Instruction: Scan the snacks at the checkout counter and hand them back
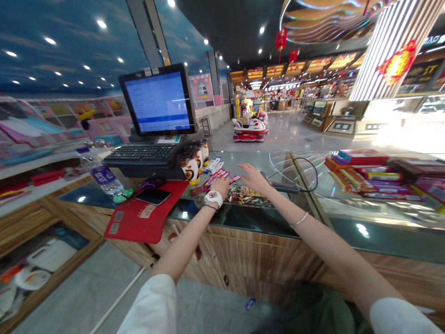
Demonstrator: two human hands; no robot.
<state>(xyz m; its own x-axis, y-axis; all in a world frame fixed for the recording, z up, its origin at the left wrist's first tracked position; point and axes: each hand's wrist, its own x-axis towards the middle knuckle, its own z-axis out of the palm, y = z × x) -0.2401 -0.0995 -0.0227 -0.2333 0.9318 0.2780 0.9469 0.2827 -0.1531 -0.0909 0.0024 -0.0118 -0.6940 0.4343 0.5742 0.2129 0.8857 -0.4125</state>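
Note:
My left hand (220, 186), with a white watch (213, 198) on its wrist, is closed over several slim red-wrapped snack packets (218, 174) on the glass counter. Its fingertips are partly hidden. Just to the right, my right hand (253, 178) reaches over the counter with fingers stretched apart and nothing in them. One small red packet (235, 178) lies between the two hands. Under the glass below them shows a heap of small wrapped sweets (246, 195). White-and-blue packets (214, 165) lie just beyond the red ones.
Patterned paper cups (190, 168) stand left of my hands, by a monitor (160, 102) and keyboard (142, 154). A phone (153, 196) rests on a red mat (139, 225). Boxed snack bars (368, 174) fill the right side; a dark handheld device (283, 186) lies nearer.

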